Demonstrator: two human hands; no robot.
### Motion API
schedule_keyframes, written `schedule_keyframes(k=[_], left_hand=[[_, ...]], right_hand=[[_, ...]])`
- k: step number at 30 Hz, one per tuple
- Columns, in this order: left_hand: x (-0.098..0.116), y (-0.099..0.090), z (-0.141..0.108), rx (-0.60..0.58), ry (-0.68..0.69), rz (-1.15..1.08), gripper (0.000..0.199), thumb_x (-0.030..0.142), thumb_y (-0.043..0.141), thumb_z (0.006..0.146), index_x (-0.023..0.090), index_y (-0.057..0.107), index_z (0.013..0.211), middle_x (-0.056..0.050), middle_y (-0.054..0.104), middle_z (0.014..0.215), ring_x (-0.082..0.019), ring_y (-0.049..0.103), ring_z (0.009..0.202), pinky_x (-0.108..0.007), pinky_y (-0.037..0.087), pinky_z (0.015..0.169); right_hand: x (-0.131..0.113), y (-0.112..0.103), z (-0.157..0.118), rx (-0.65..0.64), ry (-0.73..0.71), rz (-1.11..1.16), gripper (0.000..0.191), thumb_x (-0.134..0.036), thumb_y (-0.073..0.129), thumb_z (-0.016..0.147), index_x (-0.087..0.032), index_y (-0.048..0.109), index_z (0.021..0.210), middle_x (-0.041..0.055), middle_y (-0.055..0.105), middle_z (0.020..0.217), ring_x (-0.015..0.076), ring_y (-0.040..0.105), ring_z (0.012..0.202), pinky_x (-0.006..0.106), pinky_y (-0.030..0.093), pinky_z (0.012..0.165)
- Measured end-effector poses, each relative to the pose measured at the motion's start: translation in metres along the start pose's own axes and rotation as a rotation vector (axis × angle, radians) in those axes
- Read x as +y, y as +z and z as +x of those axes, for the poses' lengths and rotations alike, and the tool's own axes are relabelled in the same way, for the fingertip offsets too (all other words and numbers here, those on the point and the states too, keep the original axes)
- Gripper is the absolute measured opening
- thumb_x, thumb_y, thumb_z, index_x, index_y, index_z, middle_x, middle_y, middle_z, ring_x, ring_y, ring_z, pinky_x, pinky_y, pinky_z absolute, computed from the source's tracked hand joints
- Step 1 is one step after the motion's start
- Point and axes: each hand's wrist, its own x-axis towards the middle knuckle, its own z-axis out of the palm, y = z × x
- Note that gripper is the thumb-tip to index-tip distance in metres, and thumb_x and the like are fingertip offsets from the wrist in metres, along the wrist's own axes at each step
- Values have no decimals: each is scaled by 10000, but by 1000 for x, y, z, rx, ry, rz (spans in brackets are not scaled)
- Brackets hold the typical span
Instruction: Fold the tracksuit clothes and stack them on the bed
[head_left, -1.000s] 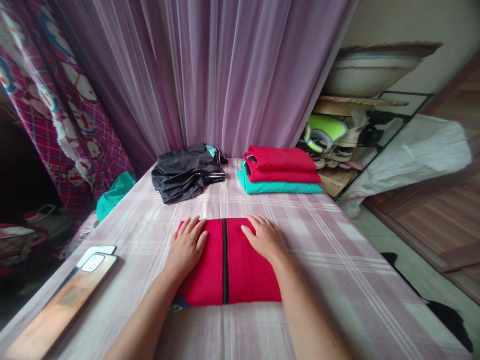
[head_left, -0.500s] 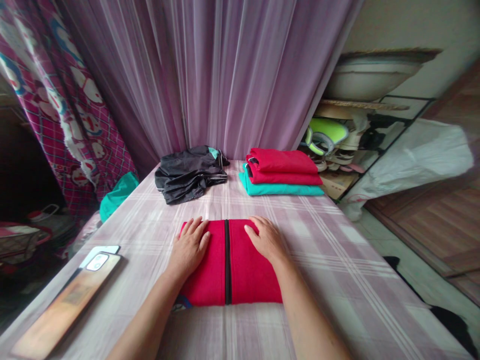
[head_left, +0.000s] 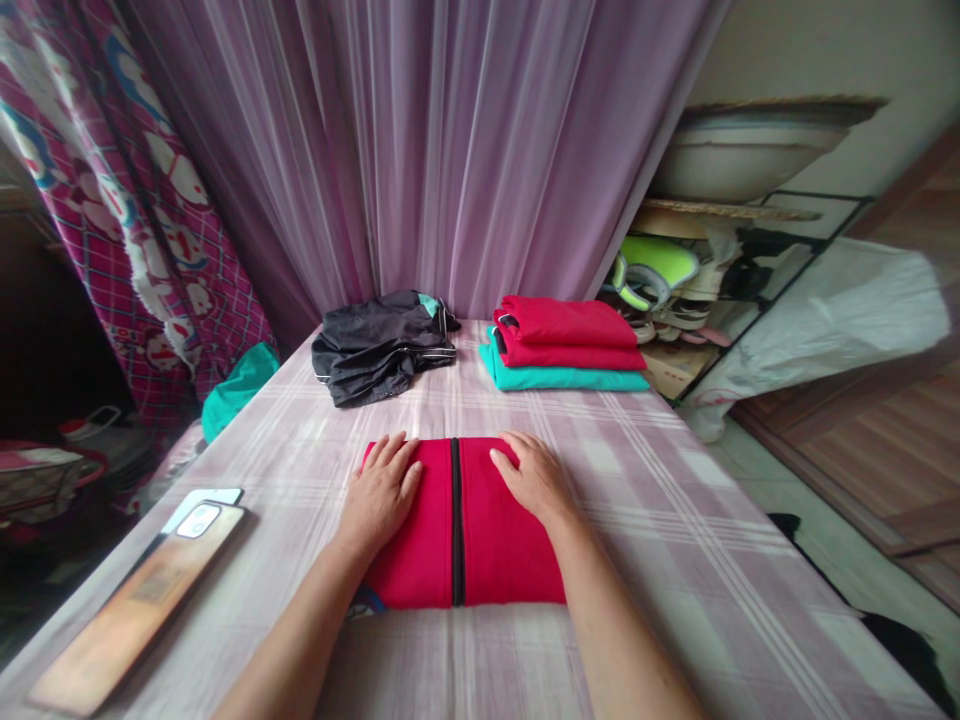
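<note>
A red jacket (head_left: 491, 535) lies folded into a flat rectangle on the checked tablecloth, its black zip running down the middle. My left hand (head_left: 381, 488) rests palm down on the jacket's far left corner with the fingers stretched out. On the far right corner lies my right hand (head_left: 534, 472), also flat, its thumb apart from the fingers. Both hands press on the cloth without gripping it. Beyond them, a rumpled black garment (head_left: 382, 350) sits at the back left. Folded red clothing (head_left: 570, 330) is stacked on a turquoise folded garment (head_left: 570, 378) at the back right.
Two phones, one the orange-backed phone (head_left: 139, 610), lie overlapping near the table's left edge. A purple curtain (head_left: 465, 150) hangs behind the table (head_left: 750, 600). Right of it stand a rack with shoes (head_left: 686, 315) and a white plastic bag (head_left: 832, 320).
The view has shifted very slightly. Both hands stay flat on the folded red jacket, and nothing else has visibly moved.
</note>
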Motion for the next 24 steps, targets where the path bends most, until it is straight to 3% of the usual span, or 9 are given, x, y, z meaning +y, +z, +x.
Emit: schedule_keyframes(k=[24], left_hand=[[6,-7,-2,-46,-28,1,458,361,365,1000,274,500,1429,-66,432,1557,-283,341,1455,-554,417,1077]], right_hand=[[6,5,0,27,-31,11,410,-366,448,946,-167,659,1235,121,679,1251,237,607,1178,394,450,1062]])
